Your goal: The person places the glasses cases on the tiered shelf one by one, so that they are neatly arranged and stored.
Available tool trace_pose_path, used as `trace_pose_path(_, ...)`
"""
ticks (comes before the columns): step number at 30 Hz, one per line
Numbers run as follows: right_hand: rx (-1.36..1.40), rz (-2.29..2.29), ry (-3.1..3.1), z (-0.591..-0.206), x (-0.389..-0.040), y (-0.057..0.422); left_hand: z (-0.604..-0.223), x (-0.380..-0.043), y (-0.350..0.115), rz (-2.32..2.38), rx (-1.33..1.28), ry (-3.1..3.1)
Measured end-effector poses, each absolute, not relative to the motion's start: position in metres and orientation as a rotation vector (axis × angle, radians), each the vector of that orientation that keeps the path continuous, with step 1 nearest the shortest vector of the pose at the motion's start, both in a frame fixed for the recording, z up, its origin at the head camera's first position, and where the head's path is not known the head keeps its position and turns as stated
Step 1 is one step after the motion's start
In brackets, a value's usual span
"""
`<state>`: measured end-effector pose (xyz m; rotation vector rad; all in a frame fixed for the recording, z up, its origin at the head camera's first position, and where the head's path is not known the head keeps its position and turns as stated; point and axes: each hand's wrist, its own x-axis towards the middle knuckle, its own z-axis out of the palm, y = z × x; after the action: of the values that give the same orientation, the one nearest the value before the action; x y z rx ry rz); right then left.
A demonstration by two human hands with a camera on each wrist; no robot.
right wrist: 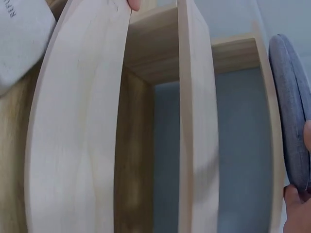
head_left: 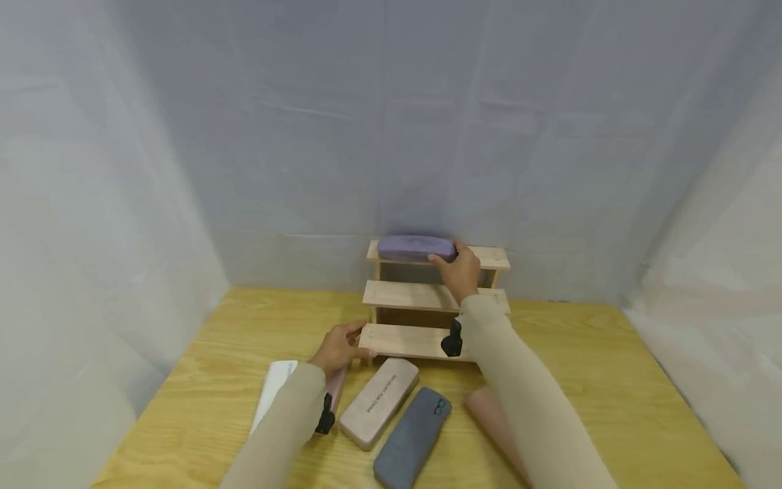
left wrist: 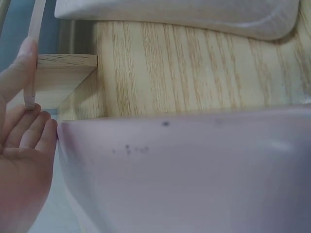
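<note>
A purple glasses case lies lengthwise on the top tier of a three-step wooden rack. My right hand grips its right end, thumb at the front; in the right wrist view the case looks blue-grey, with fingertips on it at the frame's edge. Lower down, my left hand pinches the left end of the rack's bottom board, thumb on one face and fingers on the other, as the left wrist view shows. Beneath my left wrist is a pink case, mostly hidden by the sleeve in the head view.
In front of the rack lie a pale pink case with lettering, a grey-blue case and a white case. A salmon-pink case is partly under my right sleeve. White sheeting hangs behind the wooden table.
</note>
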<state>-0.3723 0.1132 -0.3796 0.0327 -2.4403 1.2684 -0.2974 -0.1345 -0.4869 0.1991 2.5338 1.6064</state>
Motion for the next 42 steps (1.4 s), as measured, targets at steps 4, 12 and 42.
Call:
trace_pose_path(4,-0.018,1.31,-2.372,-0.383,-0.371,0.106,-0.488,-0.298,-0.134,1.585,0.209,2.555)
trace_pose_path(12,-0.028,1.342,-2.303,-0.384,-0.374,0.094,-0.487,-0.297,-0.133,1.619,0.2,2.541)
trace_pose_path(42,0.027,1.355,-2.377,-0.385,-0.373,0.111,-0.493,-0.306,-0.13,1.626,0.25,2.51)
